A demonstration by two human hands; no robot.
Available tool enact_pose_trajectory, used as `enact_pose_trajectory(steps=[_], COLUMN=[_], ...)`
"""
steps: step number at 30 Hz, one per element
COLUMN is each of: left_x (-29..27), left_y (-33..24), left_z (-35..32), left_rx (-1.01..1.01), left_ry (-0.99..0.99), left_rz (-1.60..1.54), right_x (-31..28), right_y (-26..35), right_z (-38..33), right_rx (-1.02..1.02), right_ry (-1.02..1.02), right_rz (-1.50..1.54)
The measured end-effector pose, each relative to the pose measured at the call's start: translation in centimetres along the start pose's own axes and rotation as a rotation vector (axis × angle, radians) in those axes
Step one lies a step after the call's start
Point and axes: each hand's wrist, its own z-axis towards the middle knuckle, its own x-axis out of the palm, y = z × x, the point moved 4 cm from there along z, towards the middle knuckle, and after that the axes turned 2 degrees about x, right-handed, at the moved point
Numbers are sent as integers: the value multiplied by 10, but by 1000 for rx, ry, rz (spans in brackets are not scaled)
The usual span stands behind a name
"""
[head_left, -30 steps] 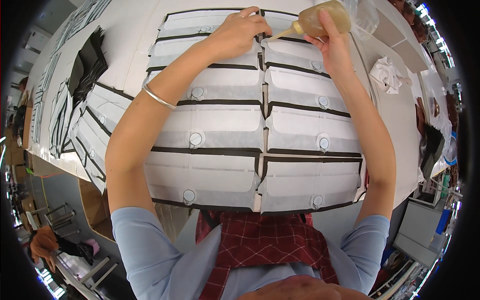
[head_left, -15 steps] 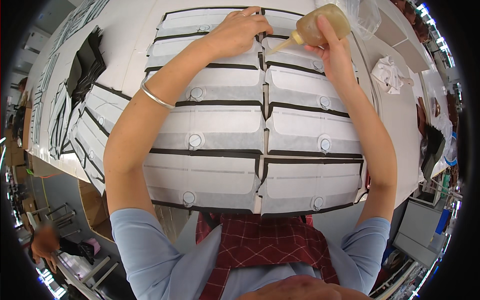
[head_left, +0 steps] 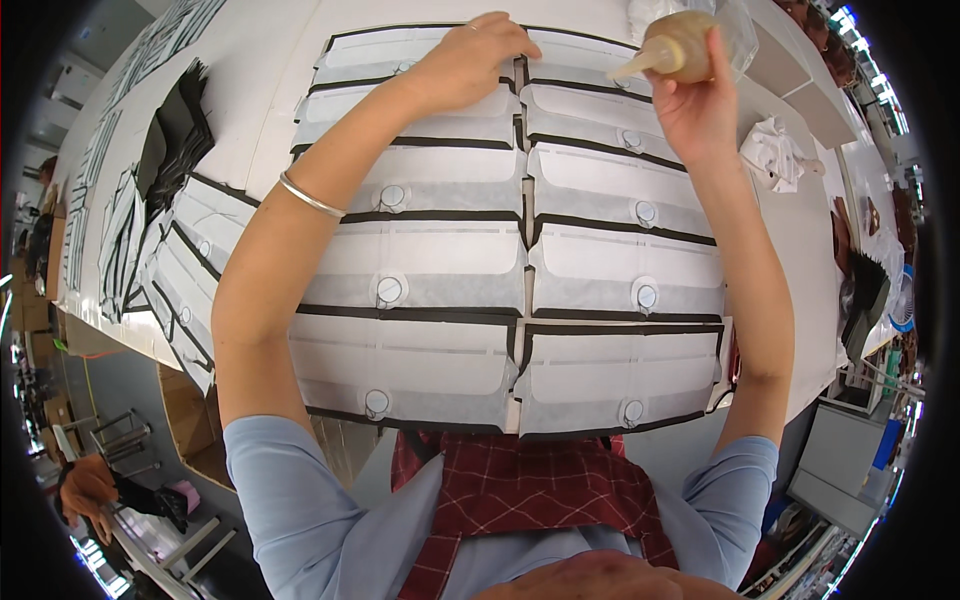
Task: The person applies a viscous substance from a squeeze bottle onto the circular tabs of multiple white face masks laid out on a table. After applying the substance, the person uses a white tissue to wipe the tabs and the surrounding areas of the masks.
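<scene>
Right hand (head_left: 700, 105) grips tilted glue bottle (head_left: 672, 52); left hand (head_left: 470, 62) presses fabric panel (head_left: 420, 100) flat. Over-squeezing could flood the seam.

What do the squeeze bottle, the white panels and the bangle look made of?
Squeeze bottle: soft translucent plastic, probably, since a tan fill shows through its wall. White panels: matte fibrous sheet, perhaps nonwoven fabric or paper, with dark edging and round snap-like discs; the exact stuff is unclear. Bangle: thin, silvery and shiny, likely metal.
</scene>
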Motion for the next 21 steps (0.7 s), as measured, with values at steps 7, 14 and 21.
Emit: enact_pose_trajectory(steps=[7,14,21], left_x=[8,20,19], left_y=[49,54,51], left_z=[31,39,39], left_rx=[-44,-130,-124], left_ry=[-47,34,61], left_rz=[133,244,269], right_x=[6,4,-6], right_y=[-13,-39,-48], right_z=[36,63,74], right_rx=[-171,-210,-195], right_ry=[-193,-239,-222], right_rz=[-316,-407,-424])
